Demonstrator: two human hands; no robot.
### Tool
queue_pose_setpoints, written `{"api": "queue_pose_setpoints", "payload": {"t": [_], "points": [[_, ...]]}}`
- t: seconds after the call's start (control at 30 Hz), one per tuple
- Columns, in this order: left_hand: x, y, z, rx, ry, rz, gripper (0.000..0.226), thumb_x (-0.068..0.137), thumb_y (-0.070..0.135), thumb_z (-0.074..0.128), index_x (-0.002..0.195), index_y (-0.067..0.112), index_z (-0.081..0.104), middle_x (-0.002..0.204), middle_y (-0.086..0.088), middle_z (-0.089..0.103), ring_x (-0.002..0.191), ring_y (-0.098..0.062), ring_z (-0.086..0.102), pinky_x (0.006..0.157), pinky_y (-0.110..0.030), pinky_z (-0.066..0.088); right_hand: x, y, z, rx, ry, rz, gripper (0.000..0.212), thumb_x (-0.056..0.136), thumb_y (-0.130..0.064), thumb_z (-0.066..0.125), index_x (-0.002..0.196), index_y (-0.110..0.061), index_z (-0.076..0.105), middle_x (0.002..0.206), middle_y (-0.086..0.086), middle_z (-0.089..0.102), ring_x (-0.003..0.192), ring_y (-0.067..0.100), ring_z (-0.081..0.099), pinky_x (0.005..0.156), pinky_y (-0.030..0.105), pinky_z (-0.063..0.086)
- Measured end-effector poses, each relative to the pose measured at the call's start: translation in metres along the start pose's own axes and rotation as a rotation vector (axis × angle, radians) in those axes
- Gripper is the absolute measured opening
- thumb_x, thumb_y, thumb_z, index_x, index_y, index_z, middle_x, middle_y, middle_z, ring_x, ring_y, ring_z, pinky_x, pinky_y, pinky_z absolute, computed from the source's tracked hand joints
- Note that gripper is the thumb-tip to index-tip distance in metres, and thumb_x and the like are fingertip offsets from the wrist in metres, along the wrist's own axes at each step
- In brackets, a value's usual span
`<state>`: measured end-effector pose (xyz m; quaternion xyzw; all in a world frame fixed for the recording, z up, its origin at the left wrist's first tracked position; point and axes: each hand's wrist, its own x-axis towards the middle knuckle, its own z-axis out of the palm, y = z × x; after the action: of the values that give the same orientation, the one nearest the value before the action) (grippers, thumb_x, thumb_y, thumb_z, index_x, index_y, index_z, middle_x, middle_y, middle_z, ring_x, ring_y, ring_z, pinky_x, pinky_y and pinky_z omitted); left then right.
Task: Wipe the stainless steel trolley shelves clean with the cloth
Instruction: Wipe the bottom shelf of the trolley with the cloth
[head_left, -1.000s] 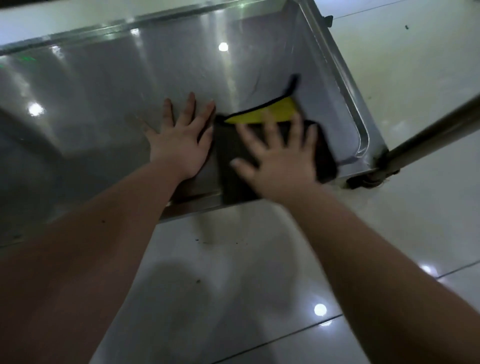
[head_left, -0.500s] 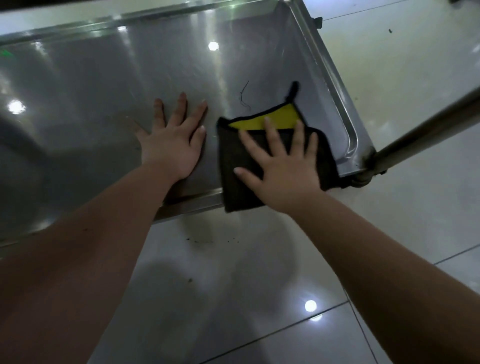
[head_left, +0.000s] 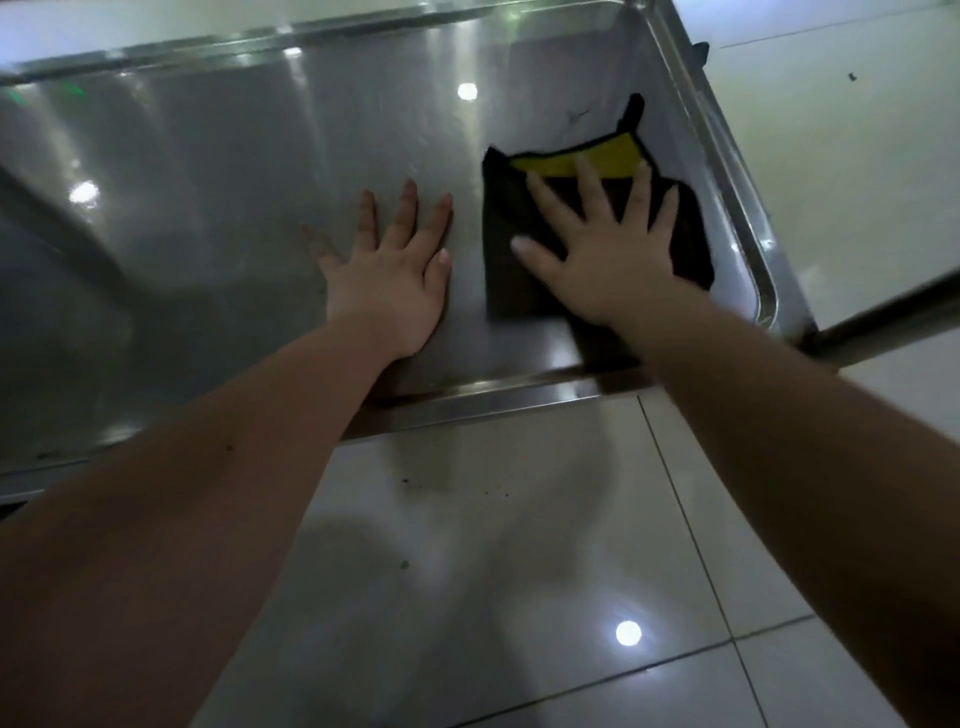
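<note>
A stainless steel trolley shelf (head_left: 218, 208) with a raised rim fills the upper part of the head view. A dark cloth (head_left: 506, 249) with a yellow underside folded back at its far edge lies near the shelf's right end. My right hand (head_left: 602, 249) presses flat on the cloth with its fingers spread. My left hand (head_left: 395, 275) lies flat on the bare steel just left of the cloth, fingers straight, holding nothing. Part of the cloth is hidden under my right hand.
The shelf's right rim (head_left: 743, 208) runs close beside the cloth. A steel tube of the trolley frame (head_left: 893, 317) slants off the near right corner. Glossy white floor tiles (head_left: 519, 571) with small dark specks lie below the shelf's near edge.
My right hand has slid the cloth away from the near rim, further onto the shelf. My left hand stays flat on the steel in about the same spot.
</note>
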<state>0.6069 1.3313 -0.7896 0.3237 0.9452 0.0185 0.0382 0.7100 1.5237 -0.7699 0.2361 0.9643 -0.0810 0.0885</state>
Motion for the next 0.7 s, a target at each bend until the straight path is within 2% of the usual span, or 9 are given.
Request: {"api": "queue_pose_setpoints", "payload": {"t": [0.13, 0.2, 0.3, 0.43, 0.53, 0.6, 0.7], "points": [[-0.001, 0.000, 0.003, 0.010, 0.019, 0.009, 0.057, 0.096, 0.052, 0.004, 0.153, 0.045, 0.000, 0.165, 0.008, -0.001, 0.151, -0.033, -0.002, 0.104, -0.079, -0.002, -0.084, -0.015, 0.025, -0.013, 0.007, -0.030, 0.073, 0.079, -0.082, -0.007, 0.145, -0.053, -0.021, 0.162, -0.003, -0.019, 0.143, 0.048, -0.019, 0.112, 0.066, -0.012], [-0.004, 0.000, 0.005, 0.013, 0.043, 0.012, 0.059, 0.095, 0.052, 0.003, 0.153, 0.044, 0.003, 0.165, 0.007, 0.002, 0.151, -0.034, 0.000, 0.105, -0.078, -0.001, -0.099, -0.014, 0.030, -0.038, 0.014, -0.026, 0.072, 0.078, -0.081, -0.010, 0.142, -0.054, -0.025, 0.162, -0.003, -0.020, 0.143, 0.047, -0.020, 0.111, 0.065, -0.013], [-0.005, 0.003, 0.004, -0.002, 0.052, 0.014, 0.057, 0.098, 0.049, 0.009, 0.154, 0.042, 0.005, 0.165, 0.006, 0.003, 0.151, -0.034, 0.001, 0.106, -0.077, 0.000, -0.063, -0.015, 0.022, -0.001, 0.067, -0.044, 0.068, 0.082, -0.081, -0.002, 0.144, -0.057, -0.016, 0.163, -0.005, -0.014, 0.144, 0.047, -0.018, 0.112, 0.065, -0.014], [-0.008, 0.005, 0.001, -0.043, 0.067, -0.011, 0.056, 0.102, 0.043, 0.019, 0.156, 0.037, 0.004, 0.165, 0.006, 0.001, 0.151, -0.029, 0.000, 0.110, -0.074, 0.000, 0.044, -0.017, -0.001, -0.022, 0.074, 0.001, 0.068, 0.086, -0.080, 0.007, 0.148, -0.056, -0.007, 0.164, -0.004, -0.009, 0.145, 0.047, -0.014, 0.112, 0.067, -0.012], [-0.012, 0.004, 0.000, -0.093, 0.120, -0.163, 0.059, 0.101, 0.037, 0.026, 0.154, 0.042, -0.001, 0.165, 0.008, -0.006, 0.151, -0.031, -0.008, 0.108, -0.074, -0.004, 0.097, -0.025, -0.013, -0.015, 0.032, 0.048, 0.070, 0.087, -0.080, 0.009, 0.149, -0.053, -0.008, 0.164, -0.002, -0.011, 0.144, 0.047, -0.017, 0.110, 0.069, -0.012], [-0.011, 0.002, 0.000, -0.090, 0.114, -0.250, 0.058, 0.102, 0.039, 0.023, 0.153, 0.046, -0.004, 0.164, 0.010, -0.010, 0.149, -0.034, -0.013, 0.106, -0.074, -0.009, 0.102, -0.029, -0.015, -0.025, 0.016, 0.044, 0.070, 0.086, -0.081, 0.009, 0.148, -0.054, -0.008, 0.164, -0.002, -0.011, 0.144, 0.047, -0.017, 0.110, 0.069, -0.012], [-0.004, 0.000, -0.001, -0.090, 0.044, -0.253, 0.053, 0.103, 0.042, 0.017, 0.152, 0.048, 0.000, 0.164, 0.012, -0.007, 0.150, -0.033, -0.011, 0.107, -0.075, -0.008, 0.065, -0.024, -0.009, -0.016, 0.015, -0.035, 0.072, 0.081, -0.085, 0.003, 0.146, -0.057, -0.009, 0.164, -0.004, -0.010, 0.145, 0.047, -0.016, 0.111, 0.067, -0.012]]}}
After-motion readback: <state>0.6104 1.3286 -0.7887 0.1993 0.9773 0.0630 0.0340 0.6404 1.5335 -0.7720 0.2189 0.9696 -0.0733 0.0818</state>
